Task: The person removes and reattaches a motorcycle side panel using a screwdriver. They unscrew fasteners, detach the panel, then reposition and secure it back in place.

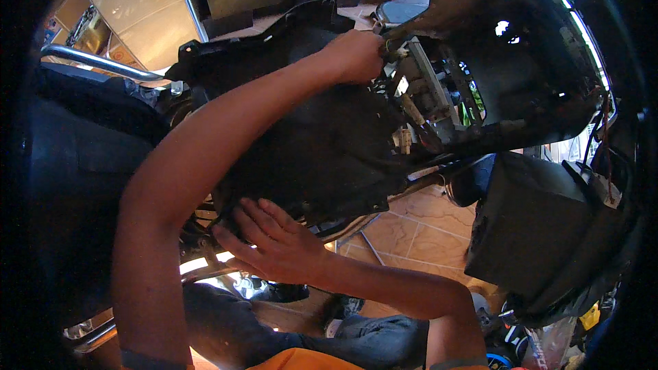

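left hand (356,55) reaching up and across, fingers curled shut around a small part at the cluster of grey connectors and wiring (428,96) inside the black plastic scooter front housing (521,55); cannot tell exactly which part it is pinching, the knuckles are hiding it. right hand (274,240) lying lower, fingers spread open and flat, pressing on the underside edge of the black moulded plastic body panel (315,151), bracing rather than gripping.

the panel is sitting between the two hands, tilted, its upper end touching the connector cluster. a chrome tube rail (96,62) is running off at upper left, a boxy black plastic cover (541,226) hanging at right, terracotta tiled floor (418,226) showing below.

judgement: to do this well, the open palm should be holding the panel steady so the upper pinch is working against no wobble; pulling straight along the connector, not twisting, and keeping the thin wires near the housing rim clear of snagging.
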The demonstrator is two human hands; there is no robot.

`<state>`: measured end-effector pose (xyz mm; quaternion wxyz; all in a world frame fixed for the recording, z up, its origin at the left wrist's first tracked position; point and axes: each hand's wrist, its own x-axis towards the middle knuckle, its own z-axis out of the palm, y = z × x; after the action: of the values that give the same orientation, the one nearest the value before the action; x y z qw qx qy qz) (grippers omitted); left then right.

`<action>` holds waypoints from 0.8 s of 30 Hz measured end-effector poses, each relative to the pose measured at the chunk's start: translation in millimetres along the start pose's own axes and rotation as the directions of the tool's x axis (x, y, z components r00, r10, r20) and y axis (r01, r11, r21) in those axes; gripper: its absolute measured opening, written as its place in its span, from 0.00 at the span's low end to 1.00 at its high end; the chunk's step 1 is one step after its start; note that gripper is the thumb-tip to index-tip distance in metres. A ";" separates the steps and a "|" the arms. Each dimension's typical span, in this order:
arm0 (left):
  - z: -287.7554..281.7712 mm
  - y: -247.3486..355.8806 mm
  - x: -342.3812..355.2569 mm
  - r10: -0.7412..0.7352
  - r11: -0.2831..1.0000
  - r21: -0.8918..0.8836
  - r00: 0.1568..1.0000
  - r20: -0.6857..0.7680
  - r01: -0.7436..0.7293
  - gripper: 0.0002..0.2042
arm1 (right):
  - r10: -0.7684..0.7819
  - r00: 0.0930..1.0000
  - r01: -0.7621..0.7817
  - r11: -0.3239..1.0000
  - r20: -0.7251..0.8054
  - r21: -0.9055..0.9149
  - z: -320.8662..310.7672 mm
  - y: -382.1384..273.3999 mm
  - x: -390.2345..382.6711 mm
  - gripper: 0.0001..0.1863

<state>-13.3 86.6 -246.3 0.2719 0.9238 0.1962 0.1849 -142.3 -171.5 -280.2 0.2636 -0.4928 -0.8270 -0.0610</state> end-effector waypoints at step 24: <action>15.8 23.9 25.3 -0.401 0.705 -0.549 0.891 0.214 0.450 0.21 | -0.026 0.998 0.028 0.999 -0.064 0.021 -3.3 -0.4 1.8 0.30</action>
<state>21.7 73.0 -238.9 0.5852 0.7305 0.3265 0.1318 -142.1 -171.5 -276.5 0.2944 -0.4764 -0.8254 -0.0712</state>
